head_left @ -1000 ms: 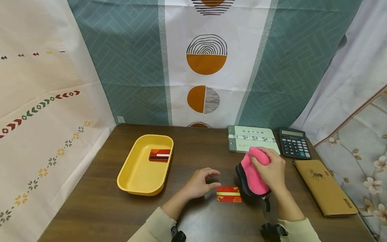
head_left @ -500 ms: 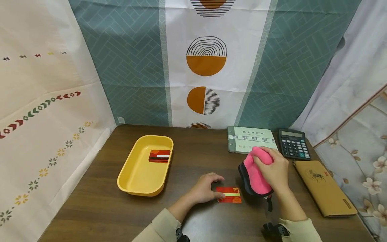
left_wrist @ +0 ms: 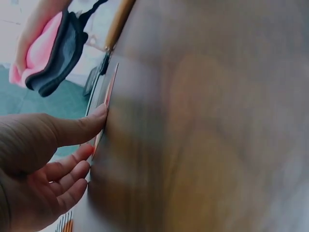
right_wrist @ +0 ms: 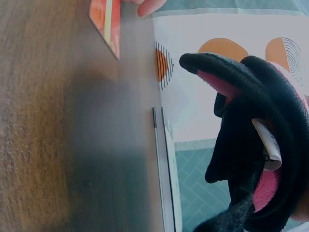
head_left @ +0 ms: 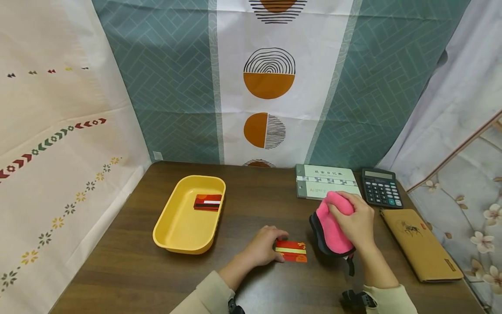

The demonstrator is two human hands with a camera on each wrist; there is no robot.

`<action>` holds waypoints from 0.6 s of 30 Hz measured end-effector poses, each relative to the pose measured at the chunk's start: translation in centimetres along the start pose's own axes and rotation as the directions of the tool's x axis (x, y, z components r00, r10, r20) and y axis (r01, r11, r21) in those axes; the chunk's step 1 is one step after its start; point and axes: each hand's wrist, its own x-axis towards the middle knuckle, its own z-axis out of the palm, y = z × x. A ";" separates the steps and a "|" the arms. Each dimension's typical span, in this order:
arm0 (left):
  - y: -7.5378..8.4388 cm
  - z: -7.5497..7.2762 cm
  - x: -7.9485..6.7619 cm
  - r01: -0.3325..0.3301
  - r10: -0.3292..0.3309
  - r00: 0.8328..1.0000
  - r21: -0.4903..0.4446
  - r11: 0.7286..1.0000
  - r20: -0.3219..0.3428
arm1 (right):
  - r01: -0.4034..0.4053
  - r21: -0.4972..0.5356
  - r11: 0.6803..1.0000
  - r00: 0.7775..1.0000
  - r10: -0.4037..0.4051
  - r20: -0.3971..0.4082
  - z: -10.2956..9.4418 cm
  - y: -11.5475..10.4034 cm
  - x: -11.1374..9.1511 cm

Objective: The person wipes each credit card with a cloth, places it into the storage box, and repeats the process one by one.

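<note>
On the table in front of me lies a red card [head_left: 292, 251] with a pale yellow stripe. My left hand [head_left: 263, 247] grips its left end, thumb at the near side and fingers at the far side. In the left wrist view the card [left_wrist: 112, 82] is seen edge-on, low over the tabletop, against the thumb. Right of the card, my right hand [head_left: 358, 218] pinches a fuzzy pink pouch [head_left: 331, 224] with black edging from above. The right wrist view looks into the pouch's black folds [right_wrist: 241, 135], where a white label [right_wrist: 268, 145] shows.
A yellow tray [head_left: 180, 231] at the left holds several red cards [head_left: 207, 202]. Behind the pouch lies a pale green ledger book [head_left: 327, 176] beside a black calculator [head_left: 381, 187]. A tan wallet [head_left: 421, 244] lies at the right. Patterned cloth [head_left: 270, 87] hangs behind the table.
My left hand has moved right to the red card, taken hold of its left end and drawn it slightly left. The pouch in my right hand has shifted slightly right.
</note>
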 end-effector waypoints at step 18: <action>-1.6 -1.5 -0.7 0.062 -0.087 0.993 -0.259 0.964 -0.084 | -0.012 0.017 1.000 1.000 0.011 0.028 0.3 0.0 -0.4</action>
